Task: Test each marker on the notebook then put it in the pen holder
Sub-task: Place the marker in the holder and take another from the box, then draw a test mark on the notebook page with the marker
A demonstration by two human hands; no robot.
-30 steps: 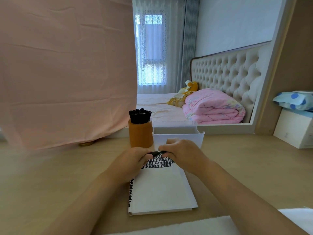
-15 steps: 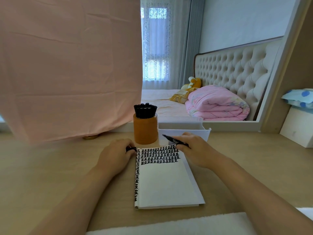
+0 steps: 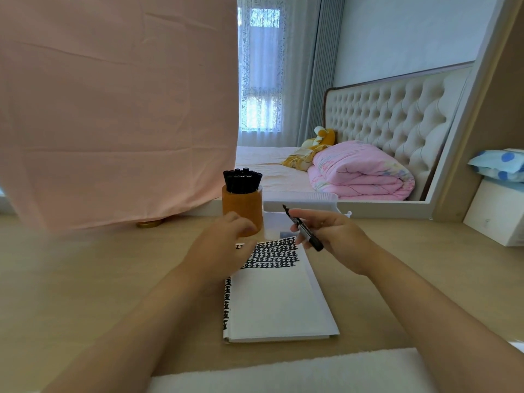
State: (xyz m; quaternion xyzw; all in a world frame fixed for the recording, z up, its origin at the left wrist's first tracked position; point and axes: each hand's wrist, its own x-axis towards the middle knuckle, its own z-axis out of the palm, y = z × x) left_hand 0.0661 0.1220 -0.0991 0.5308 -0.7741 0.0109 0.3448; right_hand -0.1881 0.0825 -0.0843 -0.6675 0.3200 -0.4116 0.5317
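The orange pen holder (image 3: 243, 209), at 11 o'clock from the notebook (image 3: 279, 302), is full of black markers (image 3: 242, 180). The right hand (image 3: 330, 236) pinches an uncapped marker (image 3: 303, 227); the left hand (image 3: 219, 251) is blurred, so I cannot tell its fingers.

On a light wooden desk (image 3: 85, 279) lies an open white notebook (image 3: 279, 302), its top filled with rows of black marks. The right hand (image 3: 337, 236) pinches an uncapped black marker (image 3: 302, 228) above the page's upper right corner, tip tilted up and away. The blurred left hand (image 3: 224, 245) hovers over the notebook's upper left corner, curled, in front of an orange cylindrical pen holder (image 3: 243, 208) packed with black markers (image 3: 242, 180). A white plastic bin (image 3: 300, 205) stands just right of the holder.
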